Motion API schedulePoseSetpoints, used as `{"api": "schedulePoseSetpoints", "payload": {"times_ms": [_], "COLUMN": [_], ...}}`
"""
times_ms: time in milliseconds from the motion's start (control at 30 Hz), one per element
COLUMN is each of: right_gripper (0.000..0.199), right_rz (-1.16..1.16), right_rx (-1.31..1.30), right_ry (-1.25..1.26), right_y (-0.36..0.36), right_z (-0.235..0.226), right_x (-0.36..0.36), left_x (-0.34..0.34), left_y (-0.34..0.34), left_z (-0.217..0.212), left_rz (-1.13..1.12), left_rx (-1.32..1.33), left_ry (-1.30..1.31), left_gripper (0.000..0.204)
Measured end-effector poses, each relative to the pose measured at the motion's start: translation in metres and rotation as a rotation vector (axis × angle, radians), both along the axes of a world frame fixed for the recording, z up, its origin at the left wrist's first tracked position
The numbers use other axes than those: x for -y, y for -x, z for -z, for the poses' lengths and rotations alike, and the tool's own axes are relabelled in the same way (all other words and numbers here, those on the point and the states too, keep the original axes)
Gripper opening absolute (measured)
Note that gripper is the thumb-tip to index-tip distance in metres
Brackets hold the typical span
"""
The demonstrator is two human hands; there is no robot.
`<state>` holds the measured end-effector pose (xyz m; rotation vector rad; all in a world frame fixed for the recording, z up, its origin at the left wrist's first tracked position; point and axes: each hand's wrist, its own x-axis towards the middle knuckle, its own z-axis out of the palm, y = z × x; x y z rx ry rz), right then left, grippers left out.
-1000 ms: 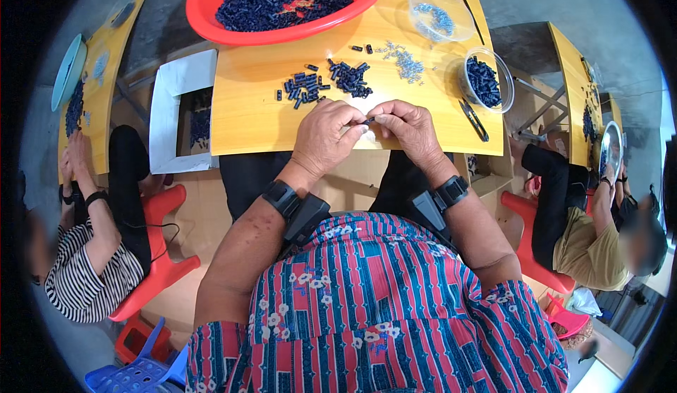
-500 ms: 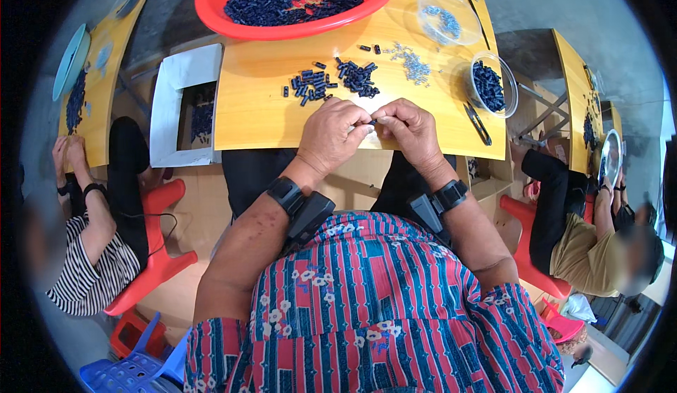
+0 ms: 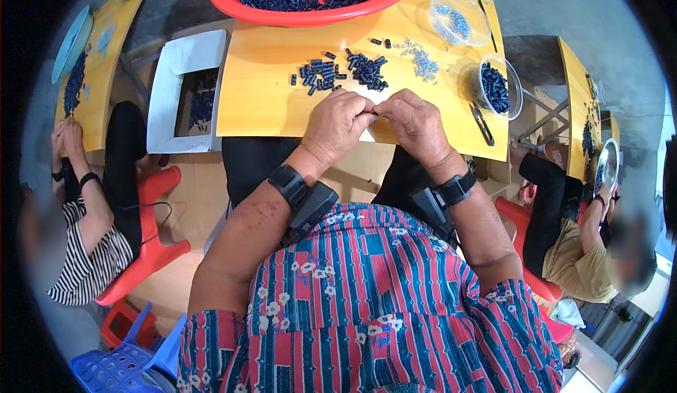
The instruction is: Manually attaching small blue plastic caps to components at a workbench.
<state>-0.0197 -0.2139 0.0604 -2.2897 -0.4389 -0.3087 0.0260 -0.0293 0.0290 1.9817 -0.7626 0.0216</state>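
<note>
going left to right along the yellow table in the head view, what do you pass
white open box → loose pile of small dark blue parts → scatter of small silvery parts → clear plastic bowl of dark blue parts

Both hands point(image 3: 377, 121) pinch a small dark piece point(image 3: 374, 113) over the yellow table point(image 3: 261, 89).

basin point(image 3: 282, 13) behind loose pieces point(image 3: 338, 72) on table point(image 3: 261, 100)
</note>
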Motion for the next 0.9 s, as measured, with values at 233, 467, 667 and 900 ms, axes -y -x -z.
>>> {"api": "schedulePoseSetpoints", "payload": {"times_ms": [233, 467, 667, 900], "right_gripper": [0.023, 0.011, 0.008, 0.010], "right_rz": [-0.062, 0.194, 0.260, 0.341], "right_rx": [-0.022, -0.415, -0.512, -0.461], "right_ry": [0.015, -0.681, -0.757, -0.789], "right_y": [-0.001, 0.000, 0.002, 0.007], "right_z": [0.002, 0.024, 0.023, 0.025], "right_x": [0.003, -0.004, -0.007, -0.011], "left_x": [-0.002, 0.001, 0.000, 0.002], "left_y": [-0.001, 0.000, 0.000, 0.000], "left_z": [0.001, -0.002, -0.003, -0.004], "left_rz": [0.029, 0.020, 0.009, 0.006], "left_rx": [-0.018, -0.044, -0.099, -0.108], "left_ry": [-0.014, 0.055, -0.001, 0.007], "left_gripper": [0.010, 0.009, 0.010, 0.010]}}
